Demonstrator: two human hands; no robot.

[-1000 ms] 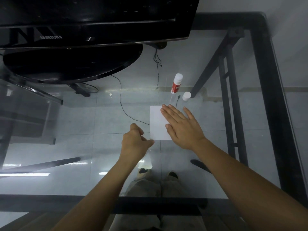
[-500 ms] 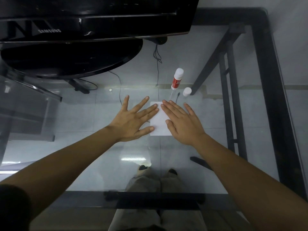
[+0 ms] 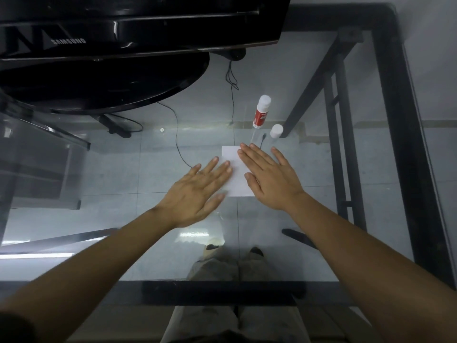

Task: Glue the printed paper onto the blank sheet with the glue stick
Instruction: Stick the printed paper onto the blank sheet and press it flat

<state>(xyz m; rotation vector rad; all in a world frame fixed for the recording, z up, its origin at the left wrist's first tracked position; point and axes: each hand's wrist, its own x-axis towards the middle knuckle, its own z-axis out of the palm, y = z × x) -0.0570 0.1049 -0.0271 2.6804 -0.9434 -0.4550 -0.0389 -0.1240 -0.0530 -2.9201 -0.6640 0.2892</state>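
- Glass makes up the tabletop (image 3: 128, 169) I'm working over, framed in black metal, so the tiled floor shows through it along with my own trousers and shoes at the near edge.
- Nearest me, both of my bare forearms reach forward over the glass.
- My left hand (image 3: 197, 194) lies palm down, fingers straight and slightly fanned, fingertips resting on the left edge of the white paper (image 3: 236, 178); it grips nothing.
- My right hand (image 3: 270, 180) lies flat too, fingers spread a little, covering the paper's right side, nothing pinched.
- From here I see only one white sheet between my hands; I cannot tell which face is printed or whether a second sheet lies under it.
- Just beyond my right fingertips stands the glue stick (image 3: 261, 111), upright, red label, with its loose white cap (image 3: 276, 131) beside it on the right.
- Farthest off, a black monitor (image 3: 138, 23) stands on its oval base at the upper left, and thin cables trail below the glass.
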